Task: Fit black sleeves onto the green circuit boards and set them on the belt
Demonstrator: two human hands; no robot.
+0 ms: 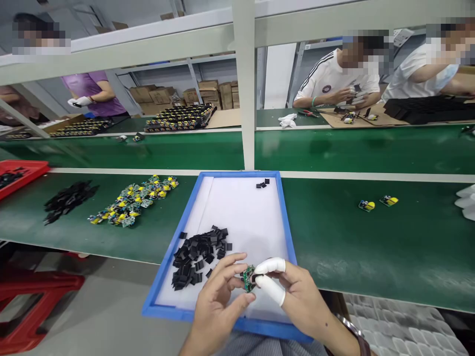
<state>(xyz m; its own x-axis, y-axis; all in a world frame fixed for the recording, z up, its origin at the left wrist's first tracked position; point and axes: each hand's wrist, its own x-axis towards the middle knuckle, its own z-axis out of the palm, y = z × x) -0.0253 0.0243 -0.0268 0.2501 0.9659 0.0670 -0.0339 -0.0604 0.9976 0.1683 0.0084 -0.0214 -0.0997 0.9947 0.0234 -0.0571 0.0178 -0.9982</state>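
Over the near part of a blue-rimmed tray (284, 212), my left hand (222, 294) grips a small green circuit board (248, 278) between thumb and fingers. My right hand (293, 291), with white finger cots on thumb and forefinger, pinches a small black piece (255, 278) against the board's right side. Whether that piece is seated on the board I cannot tell. A heap of black plastic pieces (202, 249) lies in the tray, left of my hands. A few more black pieces (262, 184) rest at its far right corner.
Circuit boards with yellow parts (135, 200) are piled left of the tray, beside black strips (69, 198) and a red bin (25, 173). Two boards (366, 205) lie to the right. Across the green conveyor (166, 151), co-workers handle parts. A red stool (40, 296) stands lower left.
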